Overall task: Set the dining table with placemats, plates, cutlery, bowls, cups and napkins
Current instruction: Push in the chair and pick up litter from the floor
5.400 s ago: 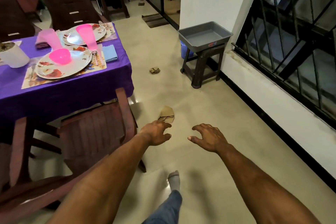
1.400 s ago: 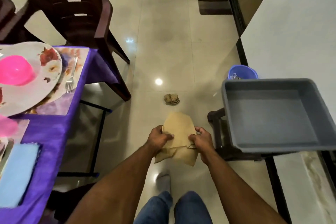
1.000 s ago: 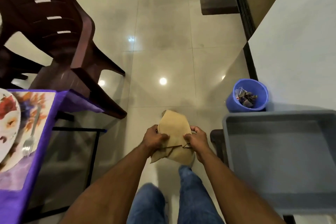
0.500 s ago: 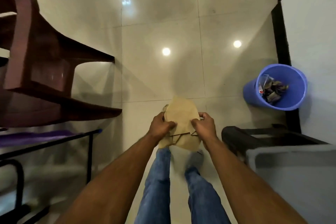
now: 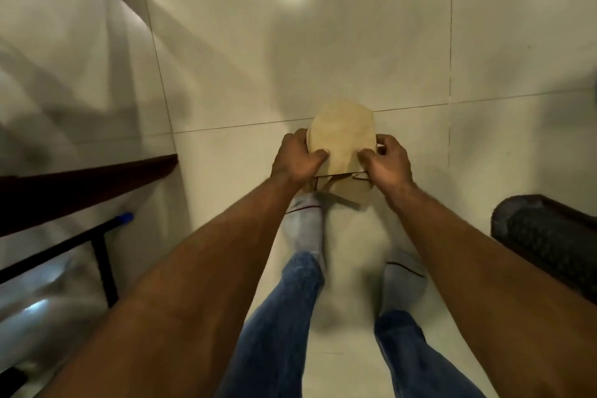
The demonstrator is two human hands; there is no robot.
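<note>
Now both hands hold a tan folded napkin above the floor

Both forearms reach forward and downward from the lower corners of the view and come together near the middle. The left hand [image 5: 298, 157] holds the left side of the napkin [image 5: 341, 136]; its fingers are curled behind the cloth and the thumb presses on the front. The right hand [image 5: 389, 161] holds the right side in the same way, with the thumb and the first fingers pinching the edge, the knuckles turned up. The two hands are close to each other but do not touch; the cloth lies between them. The napkin is in the air, above the pale tiled floor [image 5: 355, 42], just in front of the person's feet in grey socks [image 5: 305, 226]. Its upper part looks rounded and smooth, and the lower part hangs in folds under the hands. A dark chair [image 5: 80, 184] stands at the left, and a dark stool [image 5: 549, 236] at the right edge
</note>
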